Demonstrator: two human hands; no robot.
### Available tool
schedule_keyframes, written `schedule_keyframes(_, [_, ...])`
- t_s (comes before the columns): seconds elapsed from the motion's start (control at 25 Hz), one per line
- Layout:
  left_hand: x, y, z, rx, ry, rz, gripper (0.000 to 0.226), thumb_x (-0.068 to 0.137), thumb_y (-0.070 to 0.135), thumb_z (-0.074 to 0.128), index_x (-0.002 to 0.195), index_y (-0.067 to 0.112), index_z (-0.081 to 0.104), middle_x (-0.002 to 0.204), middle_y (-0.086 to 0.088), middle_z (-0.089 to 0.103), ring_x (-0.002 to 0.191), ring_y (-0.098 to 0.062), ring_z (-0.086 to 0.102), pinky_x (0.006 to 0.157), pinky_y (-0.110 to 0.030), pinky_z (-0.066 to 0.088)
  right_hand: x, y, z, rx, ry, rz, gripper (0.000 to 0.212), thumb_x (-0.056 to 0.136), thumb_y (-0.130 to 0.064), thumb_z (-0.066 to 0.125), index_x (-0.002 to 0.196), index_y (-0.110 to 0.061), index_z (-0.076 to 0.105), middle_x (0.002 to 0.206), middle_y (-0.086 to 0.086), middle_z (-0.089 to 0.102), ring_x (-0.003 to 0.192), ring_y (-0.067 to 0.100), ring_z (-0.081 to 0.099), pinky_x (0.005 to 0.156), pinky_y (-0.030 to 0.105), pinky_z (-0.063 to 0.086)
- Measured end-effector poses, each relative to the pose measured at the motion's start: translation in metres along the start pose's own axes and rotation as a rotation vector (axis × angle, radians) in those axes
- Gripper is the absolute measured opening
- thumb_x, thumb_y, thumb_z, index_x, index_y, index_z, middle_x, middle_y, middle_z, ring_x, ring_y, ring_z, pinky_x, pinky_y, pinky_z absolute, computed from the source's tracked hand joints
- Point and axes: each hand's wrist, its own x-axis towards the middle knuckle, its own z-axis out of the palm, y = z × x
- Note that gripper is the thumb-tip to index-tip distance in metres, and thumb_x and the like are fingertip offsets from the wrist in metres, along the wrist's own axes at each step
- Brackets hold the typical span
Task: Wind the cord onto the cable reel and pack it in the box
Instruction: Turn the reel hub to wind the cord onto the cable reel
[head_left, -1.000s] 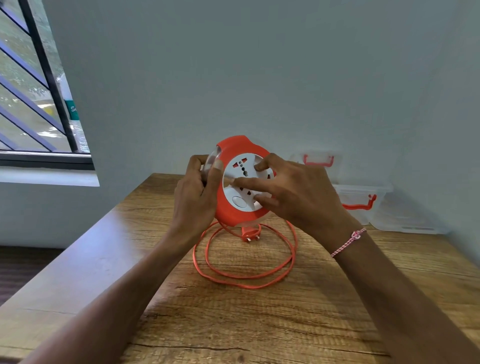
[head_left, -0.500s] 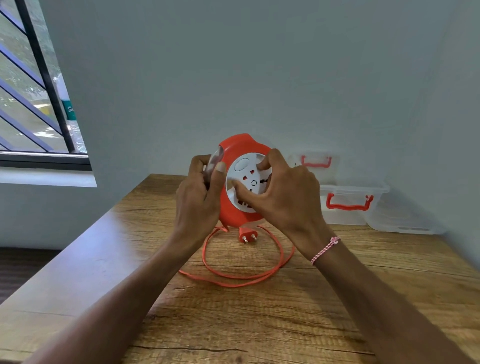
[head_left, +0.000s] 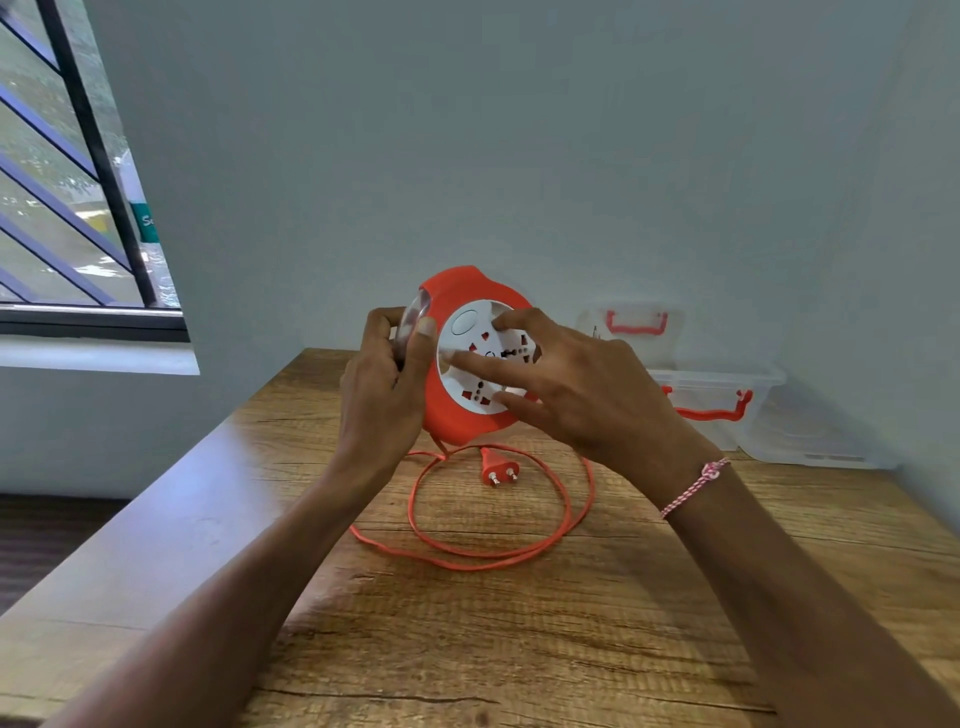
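Observation:
An orange cable reel (head_left: 457, 421) with a white socket face (head_left: 470, 358) is held upright above the table. My left hand (head_left: 387, 387) grips its left rim. My right hand (head_left: 576, 387) lies over the socket face with fingers spread, fingertips pressing the white disc. The orange cord (head_left: 498, 551) hangs from the reel's bottom and lies in loose loops on the table. Its two-pin plug (head_left: 496, 465) rests inside the loops. A clear plastic box (head_left: 722, 410) with orange latches stands at the back right.
The wooden table (head_left: 519, 649) fills the foreground, its left edge running diagonally. A clear lid (head_left: 631, 325) with an orange handle leans on the wall behind the box. Another clear lid (head_left: 810, 441) lies flat beside the box. A barred window (head_left: 67, 208) is at left.
The white socket face has turned under my right fingers. The cord loops have shifted and the plug has moved slightly on the table. My left hand keeps its grip.

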Motion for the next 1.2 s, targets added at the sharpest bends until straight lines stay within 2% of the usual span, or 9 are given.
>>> schedule_keyframes(0.12, [0.001, -0.001, 0.001, -0.011, -0.018, -0.009, 0.032, 0.106, 0.056, 0.047, 0.118, 0.027, 0.052, 0.097, 0.002, 0.076, 0.078, -0.016, 0.081, 0.067, -0.051, 0.068, -0.001, 0.001, 0.0, -0.13, -0.012, -0.021, 0.072, 0.088, -0.036, 0.079, 0.15, -0.048, 0.044, 0.147, 0.016, 0.054, 0.102, 0.032, 0.072, 0.055, 0.034, 0.058])
schedule_keyframes(0.32, [-0.002, 0.004, 0.002, -0.002, -0.042, 0.009, 0.049, 0.095, 0.071, 0.043, 0.119, 0.03, 0.052, 0.097, 0.006, 0.075, 0.08, -0.013, 0.08, 0.064, -0.042, 0.069, -0.004, 0.001, 0.002, -0.056, 0.114, -0.01, 0.061, 0.082, -0.034, 0.085, 0.138, -0.042, 0.061, 0.127, 0.014, 0.069, 0.094, 0.031, 0.074, 0.058, 0.033, 0.057])
schedule_keyframes(0.48, [-0.006, 0.006, 0.004, 0.005, -0.02, 0.022, 0.045, 0.096, 0.071, 0.042, 0.112, 0.03, 0.052, 0.088, 0.0, 0.074, 0.073, -0.017, 0.077, 0.062, -0.052, 0.066, -0.004, 0.001, 0.002, 0.013, 0.208, 0.054, 0.048, 0.086, -0.052, 0.076, 0.131, -0.037, 0.068, 0.101, 0.006, 0.077, 0.076, 0.025, 0.073, 0.057, 0.026, 0.049])
schedule_keyframes(0.64, [-0.011, 0.011, 0.009, 0.051, 0.012, 0.101, 0.046, 0.098, 0.068, 0.039, 0.109, 0.025, 0.051, 0.078, 0.0, 0.07, 0.066, -0.016, 0.072, 0.057, -0.051, 0.061, 0.0, -0.01, 0.004, 0.174, 0.29, 0.297, 0.067, 0.081, -0.074, 0.065, 0.116, -0.017, 0.07, 0.077, 0.004, 0.076, 0.058, 0.022, 0.069, 0.052, 0.022, 0.045])
schedule_keyframes(0.76, [-0.013, 0.012, 0.01, 0.046, -0.012, 0.136, 0.044, 0.099, 0.066, 0.039, 0.112, 0.026, 0.05, 0.083, 0.009, 0.072, 0.071, -0.008, 0.076, 0.057, -0.041, 0.065, 0.002, -0.015, 0.004, 0.285, 0.329, 0.433, 0.064, 0.079, -0.075, 0.067, 0.1, -0.014, 0.065, 0.08, 0.003, 0.075, 0.057, 0.02, 0.069, 0.048, 0.013, 0.037])
schedule_keyframes(0.96, [-0.011, 0.01, 0.009, 0.048, -0.022, 0.088, 0.051, 0.094, 0.071, 0.039, 0.115, 0.025, 0.049, 0.092, 0.007, 0.074, 0.075, -0.014, 0.079, 0.064, -0.046, 0.068, 0.002, -0.009, 0.003, 0.233, 0.284, 0.371, 0.056, 0.085, -0.072, 0.064, 0.095, -0.018, 0.062, 0.089, -0.002, 0.069, 0.064, 0.014, 0.063, 0.05, 0.014, 0.033])
schedule_keyframes(1.04, [-0.009, 0.009, 0.008, 0.044, -0.006, 0.083, 0.05, 0.094, 0.07, 0.039, 0.115, 0.026, 0.05, 0.09, 0.009, 0.074, 0.074, -0.011, 0.078, 0.062, -0.043, 0.068, 0.001, -0.003, 0.002, 0.211, 0.24, 0.256, 0.047, 0.091, -0.063, 0.064, 0.105, -0.018, 0.061, 0.104, -0.001, 0.065, 0.067, 0.013, 0.062, 0.05, 0.016, 0.034])
schedule_keyframes(1.12, [-0.006, 0.007, 0.004, 0.031, 0.019, 0.077, 0.047, 0.095, 0.069, 0.04, 0.114, 0.027, 0.05, 0.087, 0.007, 0.074, 0.073, -0.012, 0.078, 0.061, -0.044, 0.067, 0.0, 0.003, 0.0, 0.19, 0.154, 0.118, 0.042, 0.095, -0.053, 0.063, 0.125, -0.024, 0.059, 0.124, 0.002, 0.061, 0.07, 0.017, 0.066, 0.051, 0.018, 0.037])
schedule_keyframes(1.2, [-0.003, 0.005, 0.001, 0.019, 0.034, 0.056, 0.046, 0.096, 0.069, 0.041, 0.113, 0.027, 0.05, 0.087, 0.005, 0.074, 0.073, -0.014, 0.078, 0.061, -0.044, 0.067, -0.002, 0.006, 0.001, 0.117, 0.065, 0.036, 0.047, 0.099, -0.046, 0.06, 0.143, -0.034, 0.051, 0.141, 0.005, 0.056, 0.079, 0.022, 0.071, 0.05, 0.02, 0.042])
